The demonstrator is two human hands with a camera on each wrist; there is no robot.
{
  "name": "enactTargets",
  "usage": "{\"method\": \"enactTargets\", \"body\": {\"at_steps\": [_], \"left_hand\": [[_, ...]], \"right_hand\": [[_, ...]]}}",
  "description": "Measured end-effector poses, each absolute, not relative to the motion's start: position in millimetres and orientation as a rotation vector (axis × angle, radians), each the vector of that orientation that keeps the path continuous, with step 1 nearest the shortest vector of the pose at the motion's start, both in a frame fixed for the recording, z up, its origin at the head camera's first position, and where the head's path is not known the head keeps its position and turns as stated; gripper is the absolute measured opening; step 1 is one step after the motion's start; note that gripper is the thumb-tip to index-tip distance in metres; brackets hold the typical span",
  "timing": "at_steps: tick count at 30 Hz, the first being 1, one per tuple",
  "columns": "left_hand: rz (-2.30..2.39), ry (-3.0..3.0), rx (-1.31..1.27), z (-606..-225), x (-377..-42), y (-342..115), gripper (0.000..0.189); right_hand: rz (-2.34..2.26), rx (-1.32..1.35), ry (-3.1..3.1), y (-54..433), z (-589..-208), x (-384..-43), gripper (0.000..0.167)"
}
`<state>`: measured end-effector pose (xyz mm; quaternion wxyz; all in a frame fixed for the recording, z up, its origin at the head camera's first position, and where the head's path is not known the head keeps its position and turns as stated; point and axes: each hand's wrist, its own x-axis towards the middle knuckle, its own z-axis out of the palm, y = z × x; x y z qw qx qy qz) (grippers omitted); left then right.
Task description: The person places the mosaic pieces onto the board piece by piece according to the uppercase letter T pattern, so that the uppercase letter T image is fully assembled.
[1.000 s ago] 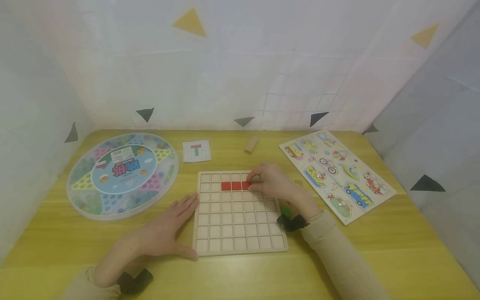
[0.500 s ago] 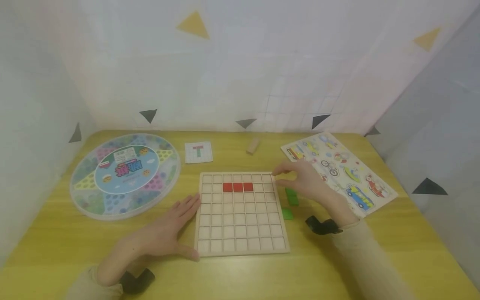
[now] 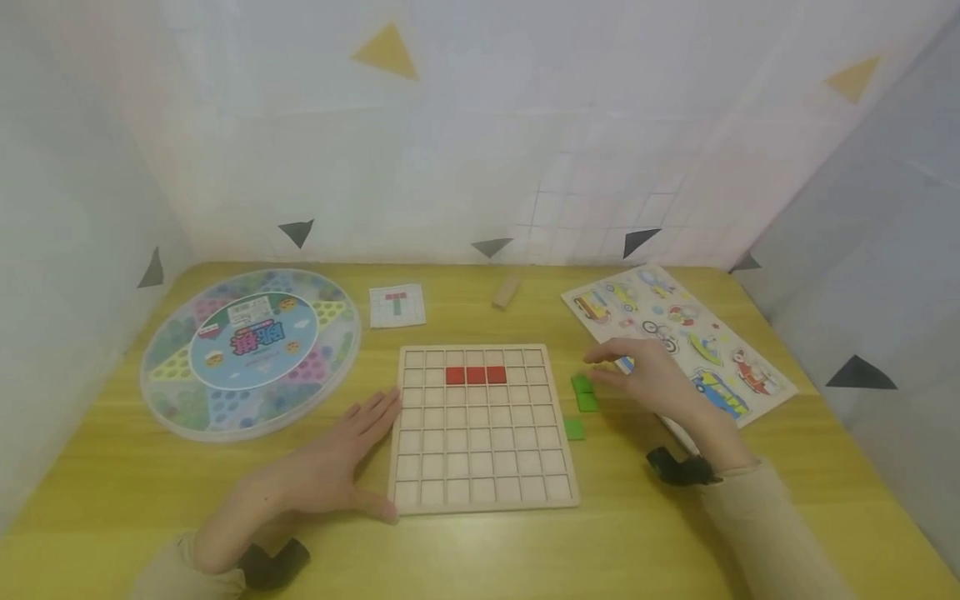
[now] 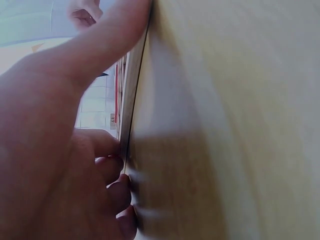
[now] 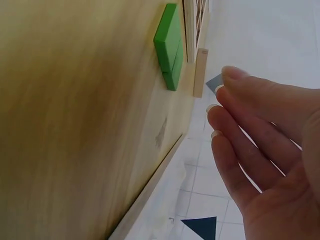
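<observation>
A wooden grid board (image 3: 487, 507) lies on the table with three red square tiles (image 3: 476, 375) side by side in its second row from the far side. My left hand (image 3: 322, 462) rests at the board's left edge, fingers and thumb spread against it. To the right of the board are green tiles: a touching pair (image 3: 586, 402) and a single green tile (image 3: 574, 430) by the board's edge. Just right of the pair hovers my right hand (image 3: 652, 379). In the right wrist view, its thumb and index fingertips are close together with nothing between them, apart from the green tiles.
A small card (image 3: 397, 315) with a red and green T pattern lies behind the board, beside a small wooden block (image 3: 506, 292). At left sits a round game box (image 3: 251, 342). A picture puzzle board (image 3: 675, 333) lies at right, under my right hand's side.
My right hand has left the third red tile in the grid and moved right, to beside the green tiles, which have come into sight. My left hand stays at the board's edge.
</observation>
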<state>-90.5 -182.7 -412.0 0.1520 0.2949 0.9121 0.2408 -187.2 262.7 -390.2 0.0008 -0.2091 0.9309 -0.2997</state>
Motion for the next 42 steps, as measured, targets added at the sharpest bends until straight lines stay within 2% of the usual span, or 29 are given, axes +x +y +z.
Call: {"method": "enactTargets", "body": {"at_steps": [10, 20, 42], "left_hand": [[0.7, 2.611, 0.849, -412.8, -90.8, -183.4, 0.128], [0.697, 2.605, 0.849, -411.9, -90.3, -183.6, 0.128], [0.725, 2.587, 0.797, -409.2, -90.2, -183.5, 0.125]], "right_hand": [[-0.867, -0.634, 2.888, 266.6, -396.9, -192.4, 0.023], [-0.835, -0.741, 2.906, 265.4, -404.3, -194.6, 0.024], [-0.819, -0.678, 2.882, 265.4, -405.1, -192.3, 0.025]]}}
